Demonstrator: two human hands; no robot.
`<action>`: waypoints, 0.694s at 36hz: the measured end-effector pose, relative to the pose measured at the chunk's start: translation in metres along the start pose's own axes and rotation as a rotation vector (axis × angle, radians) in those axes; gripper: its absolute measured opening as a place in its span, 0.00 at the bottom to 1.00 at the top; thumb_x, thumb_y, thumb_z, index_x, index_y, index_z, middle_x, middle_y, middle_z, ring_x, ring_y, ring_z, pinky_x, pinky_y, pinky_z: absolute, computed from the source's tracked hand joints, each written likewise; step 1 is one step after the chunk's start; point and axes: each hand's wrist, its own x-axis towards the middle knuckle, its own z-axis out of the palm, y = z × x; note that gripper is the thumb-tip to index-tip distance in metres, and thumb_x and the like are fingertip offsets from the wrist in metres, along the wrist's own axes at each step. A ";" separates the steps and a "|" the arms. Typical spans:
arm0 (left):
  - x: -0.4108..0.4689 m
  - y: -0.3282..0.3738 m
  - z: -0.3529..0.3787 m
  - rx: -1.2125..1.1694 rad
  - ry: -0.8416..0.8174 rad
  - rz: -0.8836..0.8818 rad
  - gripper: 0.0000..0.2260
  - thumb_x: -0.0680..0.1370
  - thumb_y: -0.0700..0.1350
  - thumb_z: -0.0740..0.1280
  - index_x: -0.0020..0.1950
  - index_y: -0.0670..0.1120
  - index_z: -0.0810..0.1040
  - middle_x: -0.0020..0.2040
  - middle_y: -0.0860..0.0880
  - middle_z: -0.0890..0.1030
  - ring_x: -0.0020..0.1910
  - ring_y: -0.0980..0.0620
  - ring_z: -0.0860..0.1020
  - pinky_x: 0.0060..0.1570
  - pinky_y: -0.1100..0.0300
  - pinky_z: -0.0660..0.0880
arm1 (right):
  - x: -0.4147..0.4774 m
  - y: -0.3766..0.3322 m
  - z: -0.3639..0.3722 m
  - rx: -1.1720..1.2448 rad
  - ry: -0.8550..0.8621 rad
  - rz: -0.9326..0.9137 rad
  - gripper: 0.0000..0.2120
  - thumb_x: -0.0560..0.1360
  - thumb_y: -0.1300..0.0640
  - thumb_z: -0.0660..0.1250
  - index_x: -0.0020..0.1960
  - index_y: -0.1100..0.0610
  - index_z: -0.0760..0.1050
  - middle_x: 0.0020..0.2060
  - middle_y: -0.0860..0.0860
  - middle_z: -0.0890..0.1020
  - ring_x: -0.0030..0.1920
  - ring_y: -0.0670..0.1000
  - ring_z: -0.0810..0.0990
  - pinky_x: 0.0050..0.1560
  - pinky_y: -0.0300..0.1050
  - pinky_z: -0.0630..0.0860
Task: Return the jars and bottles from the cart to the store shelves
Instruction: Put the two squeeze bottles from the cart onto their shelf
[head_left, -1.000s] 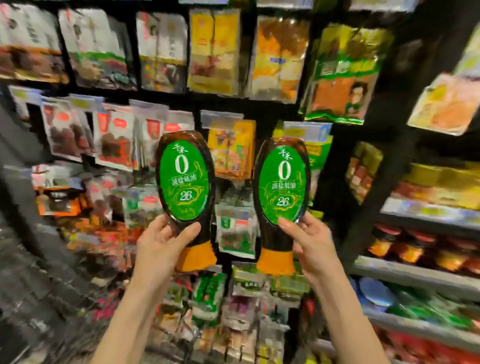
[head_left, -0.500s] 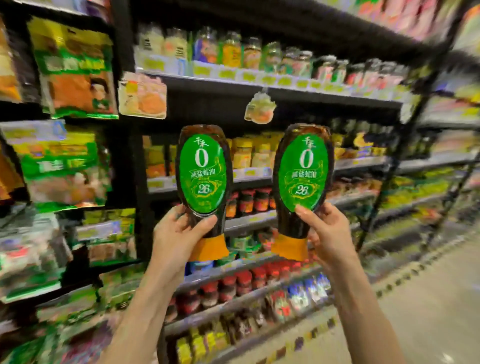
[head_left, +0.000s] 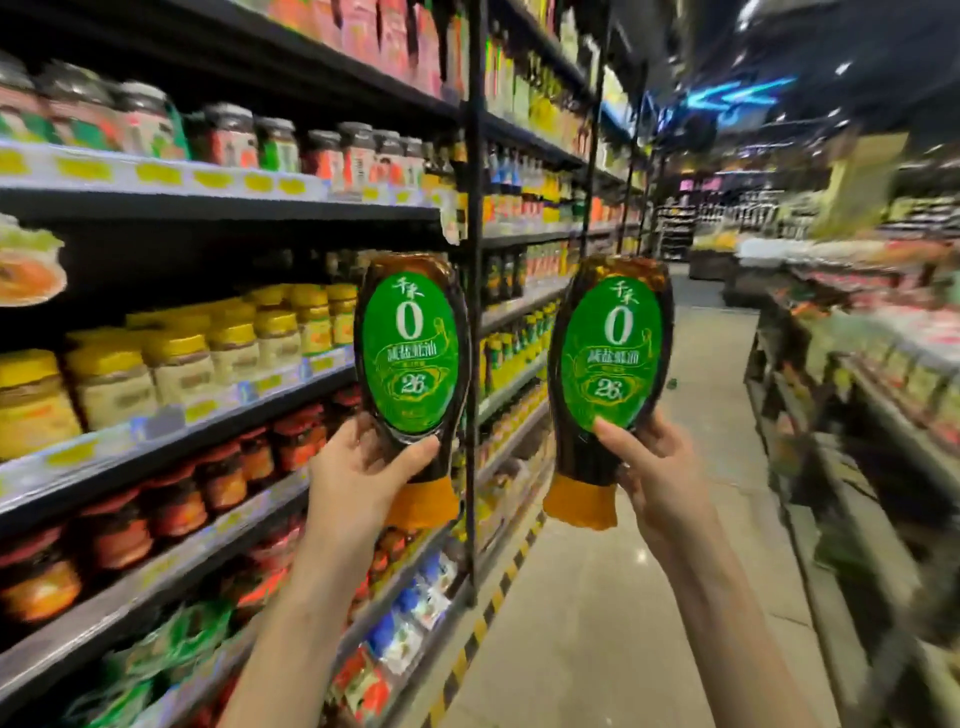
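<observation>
**Two sauce bottles held high, shelf space yet to be found**

We hold two matching dark squeeze bottles side by side, apart from each other and clear of any shelf: the left bottle (head_left: 410, 358) at nine o'clock of the view's centre, the right bottle (head_left: 610, 358) at three o'clock. Both stand cap-down, their orange caps (head_left: 423, 501) pointing to six o'clock and their green oval labels turned toward us. We judge this is so the labels can be matched against the stock.

Our left hand (head_left: 358, 478) is curled round the left bottle's narrow lower part, thumb across the front beneath the label. Our right hand (head_left: 660, 478) grips the right bottle the same way.

A black upright (head_left: 471, 338) rises behind the gap between them. The shelves (head_left: 208, 410) run from nine o'clock toward twelve, with yellow-lidded jars (head_left: 182, 364) at nine and red-lidded jars (head_left: 218, 473) at eight. The aisle floor (head_left: 623, 597) opens at five o'clock. The cart is out of view.

We think the slim bottles beyond the upright, toward twelve, are the likelier home.
</observation>
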 end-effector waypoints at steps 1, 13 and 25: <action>0.013 -0.008 0.011 -0.013 -0.028 -0.007 0.15 0.68 0.33 0.71 0.50 0.47 0.77 0.45 0.53 0.84 0.42 0.61 0.82 0.40 0.69 0.77 | 0.010 0.001 -0.010 -0.006 0.017 -0.014 0.21 0.58 0.61 0.77 0.51 0.55 0.79 0.46 0.49 0.86 0.48 0.49 0.84 0.44 0.39 0.79; 0.171 -0.099 0.128 -0.049 -0.230 -0.003 0.17 0.66 0.32 0.73 0.52 0.45 0.78 0.49 0.50 0.83 0.43 0.59 0.82 0.42 0.68 0.78 | 0.159 0.016 -0.072 -0.032 0.190 -0.106 0.18 0.62 0.62 0.70 0.52 0.56 0.77 0.43 0.49 0.86 0.44 0.46 0.84 0.40 0.37 0.79; 0.284 -0.181 0.224 -0.029 -0.343 -0.054 0.27 0.57 0.48 0.76 0.56 0.50 0.77 0.52 0.52 0.84 0.53 0.55 0.82 0.50 0.63 0.78 | 0.276 0.060 -0.140 -0.153 0.250 -0.110 0.16 0.63 0.64 0.70 0.50 0.54 0.77 0.41 0.46 0.86 0.43 0.42 0.83 0.40 0.33 0.79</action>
